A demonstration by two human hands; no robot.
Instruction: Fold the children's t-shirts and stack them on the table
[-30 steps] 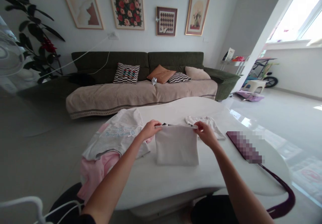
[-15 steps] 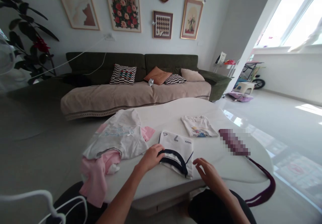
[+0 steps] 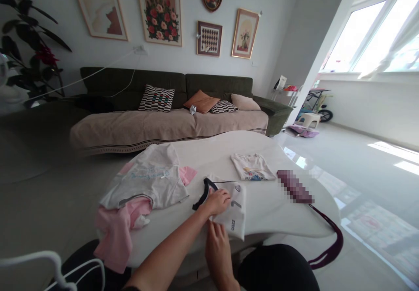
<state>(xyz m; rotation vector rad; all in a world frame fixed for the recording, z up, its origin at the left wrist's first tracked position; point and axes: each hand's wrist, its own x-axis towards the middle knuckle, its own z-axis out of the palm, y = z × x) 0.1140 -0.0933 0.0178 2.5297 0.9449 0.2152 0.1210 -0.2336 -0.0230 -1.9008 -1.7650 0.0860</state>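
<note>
Folded white shirt [image 3: 234, 212], dark collar trim and small grey print. It lies on the near edge of the white table [image 3: 278, 208], right in front of the person, with its near corner hanging slightly over the rim.

Left hand [image 3: 218, 200] lies palm down on top of the shirt just by the collar, fingers loosely spread, pressing and not closed around anything.

Right hand [image 3: 218, 245] comes up from below the table edge, fingertips at the shirt's near left corner. Touching the cloth; cannot tell whether it pinches it or only rests against it.

Just left of the shirt: a loose pile of clothes [image 3: 149, 179], a pale tee with light blue print on top. A pink garment [image 3: 114, 227] lies under it and droops over the table edge.

Beyond the shirt, farther back and to the right: a small folded printed tee [image 3: 252, 168], lying flat, apart from the shirt.

Right of that: a blurred purple object [image 3: 294, 186], with a dark purple strap [image 3: 329, 247] trailing off the table's right side.

Lower left corner: white wire hanger [image 3: 49, 262].

Background: dark green sofa [image 3: 111, 81] with a beige throw and cushions, framed pictures on the wall above it.
</note>
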